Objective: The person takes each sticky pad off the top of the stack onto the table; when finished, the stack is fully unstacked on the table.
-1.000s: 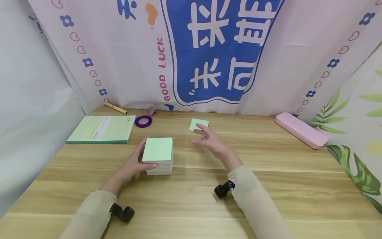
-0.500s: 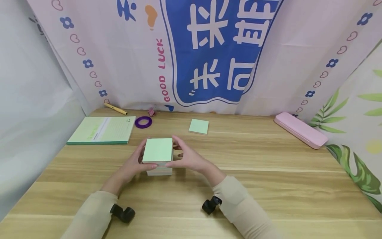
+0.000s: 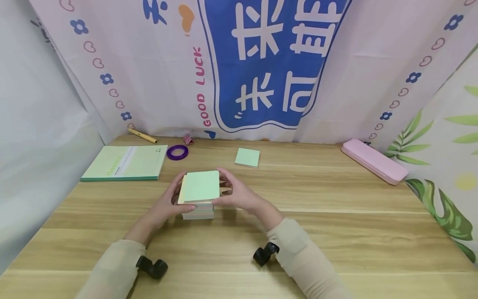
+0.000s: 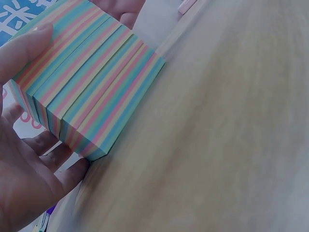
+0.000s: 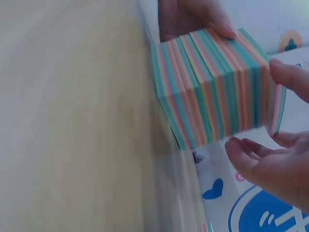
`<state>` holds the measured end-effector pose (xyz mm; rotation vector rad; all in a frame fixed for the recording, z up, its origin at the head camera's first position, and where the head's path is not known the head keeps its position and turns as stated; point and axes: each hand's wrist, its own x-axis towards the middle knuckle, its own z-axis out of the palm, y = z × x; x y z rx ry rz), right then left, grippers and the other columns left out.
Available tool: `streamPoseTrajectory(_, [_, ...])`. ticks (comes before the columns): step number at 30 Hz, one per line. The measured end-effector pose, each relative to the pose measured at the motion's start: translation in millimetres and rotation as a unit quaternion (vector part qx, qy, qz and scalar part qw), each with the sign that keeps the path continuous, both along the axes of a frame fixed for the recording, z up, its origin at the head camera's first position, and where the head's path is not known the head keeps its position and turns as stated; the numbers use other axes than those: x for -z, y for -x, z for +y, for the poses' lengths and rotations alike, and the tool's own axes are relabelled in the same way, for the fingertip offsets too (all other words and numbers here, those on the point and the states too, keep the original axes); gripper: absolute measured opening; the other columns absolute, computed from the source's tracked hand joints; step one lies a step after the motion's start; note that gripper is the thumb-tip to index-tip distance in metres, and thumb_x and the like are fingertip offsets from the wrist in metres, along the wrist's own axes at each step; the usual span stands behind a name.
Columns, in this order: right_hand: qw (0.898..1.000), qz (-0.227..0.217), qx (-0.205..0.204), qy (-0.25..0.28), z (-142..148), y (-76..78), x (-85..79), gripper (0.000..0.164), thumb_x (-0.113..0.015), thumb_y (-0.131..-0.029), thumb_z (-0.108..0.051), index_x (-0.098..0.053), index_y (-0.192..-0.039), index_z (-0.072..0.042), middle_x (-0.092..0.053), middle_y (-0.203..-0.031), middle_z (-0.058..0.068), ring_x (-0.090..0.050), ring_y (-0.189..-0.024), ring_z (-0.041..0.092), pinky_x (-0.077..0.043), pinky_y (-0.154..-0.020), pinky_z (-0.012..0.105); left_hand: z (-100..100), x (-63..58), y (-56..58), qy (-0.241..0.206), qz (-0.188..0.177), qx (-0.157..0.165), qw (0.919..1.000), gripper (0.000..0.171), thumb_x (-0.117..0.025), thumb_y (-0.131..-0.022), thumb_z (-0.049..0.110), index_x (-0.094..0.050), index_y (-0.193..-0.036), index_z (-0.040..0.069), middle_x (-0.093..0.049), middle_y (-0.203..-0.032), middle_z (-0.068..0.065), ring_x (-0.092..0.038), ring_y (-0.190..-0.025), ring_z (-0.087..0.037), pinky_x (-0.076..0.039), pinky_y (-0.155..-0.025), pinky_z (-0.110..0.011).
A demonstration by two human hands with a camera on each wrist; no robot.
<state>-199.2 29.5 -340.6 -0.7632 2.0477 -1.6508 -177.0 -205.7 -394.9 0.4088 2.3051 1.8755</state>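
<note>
A tall stack of square sticky note pads (image 3: 198, 212) stands on the wooden table, its sides striped in green, blue, yellow and pink. My left hand (image 3: 167, 203) grips the stack's left side, thumb across the front face and fingers behind. At the top right, my right hand (image 3: 240, 197) pinches the uppermost sticky note pad (image 3: 202, 185), which is shifted right and bares a yellow strip underneath. In the right wrist view this pad (image 5: 277, 113) stands out from the stack's end, between thumb and fingers. Farther back lies a single green sticky note pad (image 3: 247, 157).
Back left are a green notebook (image 3: 149, 164), a purple ring (image 3: 169, 153), a yellow pen (image 3: 142, 136) and a pink clip (image 3: 188, 139). A pink case (image 3: 374, 161) lies at the back right. A printed cloth (image 3: 160, 74) hangs along the table's far edge.
My right hand has come from beside the single pad to the stack and gripped the top pad, which has slid slightly right. My left hand stays on the stack.
</note>
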Motion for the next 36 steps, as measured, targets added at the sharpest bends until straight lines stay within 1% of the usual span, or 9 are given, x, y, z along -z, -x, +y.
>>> streamPoseTrajectory(2, [0.999, -0.035, 0.005, 0.019, 4.8, 4.4, 4.0, 0.083, -0.067, -0.073, -0.002, -0.017, -0.138, -0.016, -0.039, -0.123, 0.015, -0.041, -0.108, 0.026, -0.036, -0.089, 0.037, -0.8, -0.2, -0.1, -0.003, -0.001, 0.001, 1.0, 0.094, -0.07, -0.071, 0.011, -0.007, -0.138, 0.029, -0.018, -0.136, -0.02, -0.022, -0.121, -0.033, -0.015, -0.099, -0.045])
streamPoseTrajectory(5, [0.993, -0.094, 0.002, 0.072, 11.5, 12.9, 12.9, 0.084, -0.063, -0.073, 0.006, -0.016, -0.137, -0.022, -0.046, -0.117, 0.017, -0.048, -0.099, 0.025, -0.041, -0.083, 0.033, -2.2, -0.1, -0.7, -0.002, -0.001, 0.003, 1.0, 0.094, -0.069, -0.072, 0.011, -0.006, -0.138, 0.029, -0.017, -0.137, -0.02, -0.019, -0.122, -0.033, -0.014, -0.099, -0.045])
streamPoseTrajectory(8, [0.979, -0.145, -0.016, 0.14, 17.8, 18.4, 16.1, 0.086, -0.055, -0.073, 0.018, -0.015, -0.138, -0.022, -0.047, -0.116, 0.023, -0.052, -0.094, 0.025, -0.043, -0.081, 0.033, -3.0, 0.4, -1.0, -0.001, 0.001, 0.005, 1.0, 0.093, -0.069, -0.073, 0.011, -0.006, -0.138, 0.029, -0.016, -0.137, -0.02, -0.018, -0.123, -0.033, -0.014, -0.099, -0.045])
streamPoseTrajectory(11, [0.969, -0.167, -0.032, 0.177, 24.5, 21.8, 15.8, 0.087, -0.049, -0.072, 0.023, -0.014, -0.138, -0.021, -0.045, -0.118, 0.025, -0.054, -0.092, 0.024, -0.043, -0.082, 0.037, -3.5, 0.6, -1.1, 0.001, 0.0, 0.005, 1.0, 0.093, -0.069, -0.073, 0.011, -0.006, -0.138, 0.029, -0.016, -0.137, -0.02, -0.018, -0.123, -0.033, -0.014, -0.099, -0.045])
streamPoseTrajectory(18, [0.958, -0.186, -0.028, 0.217, 50.3, 30.1, 13.3, 0.086, -0.044, -0.072, 0.022, -0.011, -0.139, -0.022, -0.051, -0.108, 0.016, -0.055, -0.087, 0.022, -0.04, -0.084, 0.04, -3.7, 0.2, -1.6, 0.003, 0.003, 0.005, 1.0, 0.092, -0.069, -0.073, 0.011, -0.006, -0.138, 0.03, -0.017, -0.137, -0.021, -0.019, -0.122, -0.033, -0.015, -0.099, -0.045])
streamPoseTrajectory(25, [0.953, -0.182, 0.015, 0.241, 92.6, 50.2, 8.4, 0.088, -0.04, -0.073, 0.023, -0.003, -0.14, -0.022, -0.05, -0.108, 0.015, -0.055, -0.089, 0.024, -0.025, -0.093, 0.048, -4.0, 0.3, -1.4, 0.002, 0.0, 0.005, 1.0, 0.092, -0.069, -0.073, 0.011, -0.006, -0.138, 0.031, -0.016, -0.137, -0.02, -0.018, -0.123, -0.033, -0.013, -0.099, -0.046])
streamPoseTrajectory(31, [0.942, -0.19, 0.061, 0.268, 125.8, 72.4, 7.3, 0.087, -0.037, -0.076, 0.023, -0.001, -0.139, -0.024, -0.051, -0.108, 0.015, -0.057, -0.09, 0.026, -0.033, -0.09, 0.038, -2.8, -0.6, -1.4, -0.003, -0.003, 0.009, 1.0, 0.092, -0.069, -0.073, 0.011, -0.006, -0.138, 0.03, -0.017, -0.137, -0.019, -0.019, -0.123, -0.032, -0.013, -0.099, -0.045])
streamPoseTrajectory(34, [0.934, -0.199, 0.079, 0.285, 139.6, 83.7, 10.3, 0.086, -0.035, -0.078, 0.024, 0.001, -0.139, -0.025, -0.053, -0.107, 0.015, -0.057, -0.089, 0.027, -0.04, -0.085, 0.034, -2.2, -0.5, -1.1, -0.004, -0.004, 0.009, 0.9999, 0.092, -0.069, -0.073, 0.011, -0.006, -0.138, 0.03, -0.017, -0.137, -0.019, -0.019, -0.123, -0.032, -0.013, -0.1, -0.045])
streamPoseTrajectory(36, [0.932, -0.203, 0.092, 0.287, 147.6, 90.8, 13.4, 0.085, -0.034, -0.079, 0.023, 0.001, -0.139, -0.025, -0.053, -0.105, 0.015, -0.057, -0.089, 0.027, -0.045, -0.079, 0.031, -1.9, -0.3, -0.7, -0.006, -0.003, 0.009, 0.9999, 0.092, -0.069, -0.073, 0.011, -0.007, -0.138, 0.03, -0.018, -0.137, -0.019, -0.019, -0.122, -0.032, -0.012, -0.1, -0.045])
